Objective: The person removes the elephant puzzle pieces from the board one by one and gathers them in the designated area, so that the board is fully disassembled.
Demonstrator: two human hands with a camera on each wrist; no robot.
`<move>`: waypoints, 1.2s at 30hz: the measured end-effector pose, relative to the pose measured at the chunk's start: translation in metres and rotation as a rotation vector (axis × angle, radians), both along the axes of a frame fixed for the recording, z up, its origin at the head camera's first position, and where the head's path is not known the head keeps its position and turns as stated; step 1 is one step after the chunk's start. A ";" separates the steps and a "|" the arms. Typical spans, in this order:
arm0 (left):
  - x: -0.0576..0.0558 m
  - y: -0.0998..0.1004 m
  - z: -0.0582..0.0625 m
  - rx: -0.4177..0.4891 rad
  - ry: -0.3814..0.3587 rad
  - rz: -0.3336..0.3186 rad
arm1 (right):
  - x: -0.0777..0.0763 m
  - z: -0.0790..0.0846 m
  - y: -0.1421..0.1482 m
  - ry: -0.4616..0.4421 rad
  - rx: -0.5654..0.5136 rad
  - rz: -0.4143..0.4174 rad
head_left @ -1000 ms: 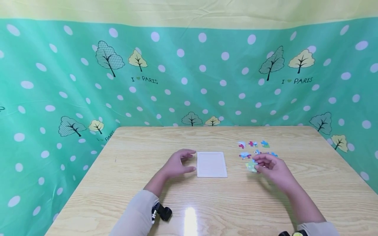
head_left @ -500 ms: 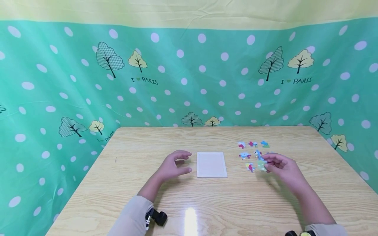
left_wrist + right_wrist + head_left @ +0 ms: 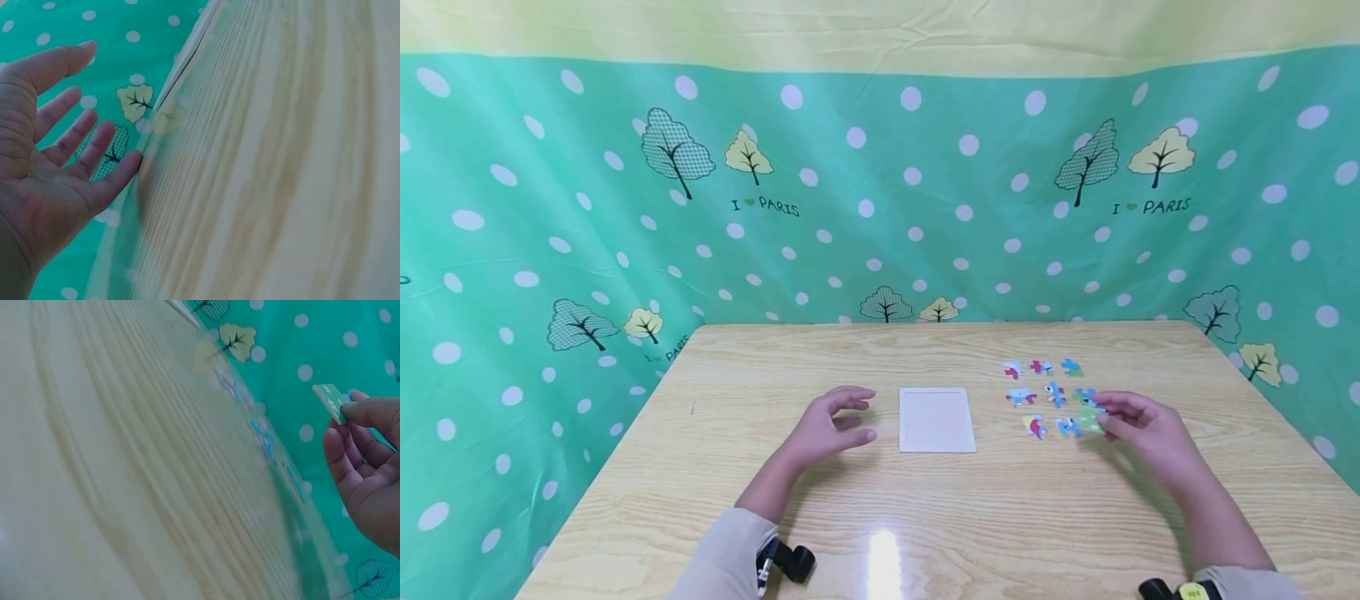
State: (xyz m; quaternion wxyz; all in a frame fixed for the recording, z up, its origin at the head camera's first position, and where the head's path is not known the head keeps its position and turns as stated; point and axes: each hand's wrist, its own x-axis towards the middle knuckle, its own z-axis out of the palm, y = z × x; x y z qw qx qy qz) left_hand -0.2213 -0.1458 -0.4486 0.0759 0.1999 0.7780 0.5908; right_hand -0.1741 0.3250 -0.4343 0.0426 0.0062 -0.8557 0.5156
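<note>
Between thumb and fingers my right hand pinches a green puzzle piece, seen edge-on as a green tile in the right wrist view. This hand is at the right end of the front row of loose pieces. Near it lie a blue puzzle piece and a red-and-yellow puzzle piece. My left hand hovers left of the square white puzzle tray, thumb and fingers apart and holding nothing. In the left wrist view the left hand shows a bare palm.
Behind the front row, several more puzzle pieces lie in rows on the wooden table. A green dotted curtain hangs along the table's back and sides.
My right hand has moved rightward with the green piece, uncovering the red-and-yellow and blue pieces in the front row. The left hand has drawn back leftward from the tray.
</note>
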 end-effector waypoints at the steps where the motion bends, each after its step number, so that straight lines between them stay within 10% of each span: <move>1: 0.001 -0.001 0.000 -0.001 -0.009 0.003 | 0.000 -0.001 0.002 -0.004 0.000 -0.002; 19: 0.007 -0.019 -0.001 0.009 -0.045 -0.015 | -0.009 -0.017 0.027 -0.128 0.034 -0.028; 36: 0.009 -0.022 0.000 0.025 -0.057 -0.014 | -0.018 -0.020 0.029 -0.089 0.304 0.013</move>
